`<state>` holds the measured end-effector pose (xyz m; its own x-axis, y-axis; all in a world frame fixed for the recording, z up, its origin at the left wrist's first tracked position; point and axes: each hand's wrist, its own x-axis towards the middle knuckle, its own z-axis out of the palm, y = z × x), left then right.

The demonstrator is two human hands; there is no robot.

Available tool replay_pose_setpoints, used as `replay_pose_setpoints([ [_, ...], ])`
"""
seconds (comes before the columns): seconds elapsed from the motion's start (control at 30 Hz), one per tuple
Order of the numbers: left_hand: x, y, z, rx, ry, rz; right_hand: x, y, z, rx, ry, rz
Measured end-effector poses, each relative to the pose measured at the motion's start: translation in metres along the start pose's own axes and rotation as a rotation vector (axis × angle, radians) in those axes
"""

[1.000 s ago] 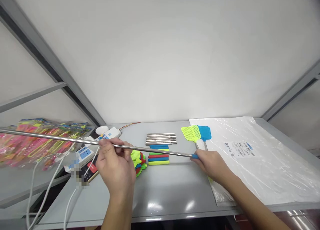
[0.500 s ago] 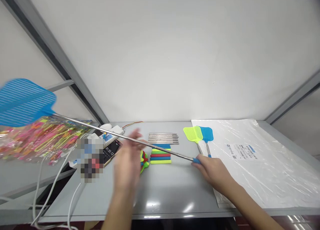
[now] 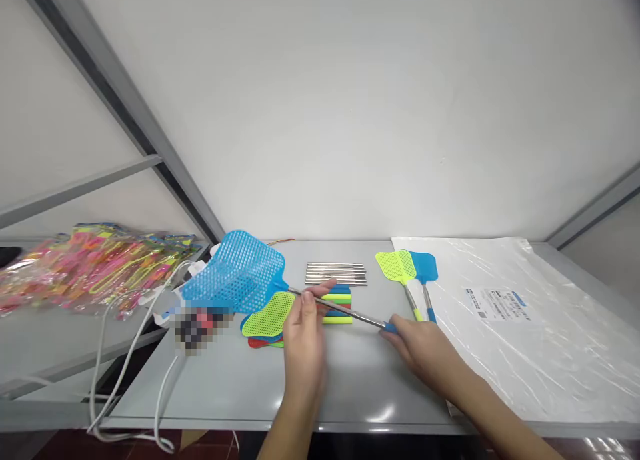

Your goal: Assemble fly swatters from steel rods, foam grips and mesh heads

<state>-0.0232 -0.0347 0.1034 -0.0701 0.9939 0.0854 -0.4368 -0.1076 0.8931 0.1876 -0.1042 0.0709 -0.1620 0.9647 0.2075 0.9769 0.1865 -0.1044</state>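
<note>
Grey table point(image 3: 200, 393): blue swatter point(image 3: 240, 270) held over it, handle point(image 3: 390, 327) clenched in my right hand point(image 3: 425, 348). My left hand point(image 3: 305, 333) has its thumb across the metal rod point(image 3: 350, 311); whether pinching, cannot tell. Risk, I judge: slack there could let it dip, scattering the stacked heads point(image 3: 270, 317).

You've got one blue fly swatter point(image 3: 250, 267) held up off the table point(image 3: 370, 387), in front of you. Flat blue head, peppered with small holes, sits at your left, narrowing to a neck. Thin silvery rod point(image 3: 345, 310) runs from neck to blue grip point(image 3: 390, 327), all joined. It slants: head upper left in your view, grip lower right, mostly covered by your fingers.
</note>
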Motion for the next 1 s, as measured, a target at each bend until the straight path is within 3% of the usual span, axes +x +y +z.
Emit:
replay_pose_setpoints([
  [0.07, -0.008, -0.005, -0.005, 0.095, -0.097, -0.084, -0.001, 0.000, 0.001, 0.053, -0.016, 0.016],
  [0.13, -0.006, 0.002, -0.017, 0.026, -0.123, -0.113, -0.006, 0.004, 0.002, 0.079, -0.018, 0.018],
  [0.3, 0.014, 0.033, -0.031, -0.237, 0.174, 0.171, -0.020, 0.004, 0.008, 0.045, 0.063, -0.035],
  [0.4, 0.020, 0.038, -0.021, -0.200, 0.328, 0.154, -0.021, -0.005, 0.009, 0.030, 0.131, -0.073],
  [0.47, 0.017, 0.031, -0.010, -0.187, 0.349, 0.104, -0.018, -0.014, 0.010, 0.016, 0.170, -0.079],
  [0.63, 0.001, 0.005, 0.015, -0.203, 0.224, -0.022, -0.003, -0.036, 0.008, 0.043, 0.153, 0.018],
  [0.83, 0.012, -0.004, 0.014, -0.144, 0.180, -0.118, -0.001, -0.044, 0.006, 0.196, -0.028, 0.143],
  [1.0, 0.001, -0.023, 0.019, -0.057, -0.089, -0.246, -0.003, -0.050, 0.004, 0.502, -0.117, 0.220],
])
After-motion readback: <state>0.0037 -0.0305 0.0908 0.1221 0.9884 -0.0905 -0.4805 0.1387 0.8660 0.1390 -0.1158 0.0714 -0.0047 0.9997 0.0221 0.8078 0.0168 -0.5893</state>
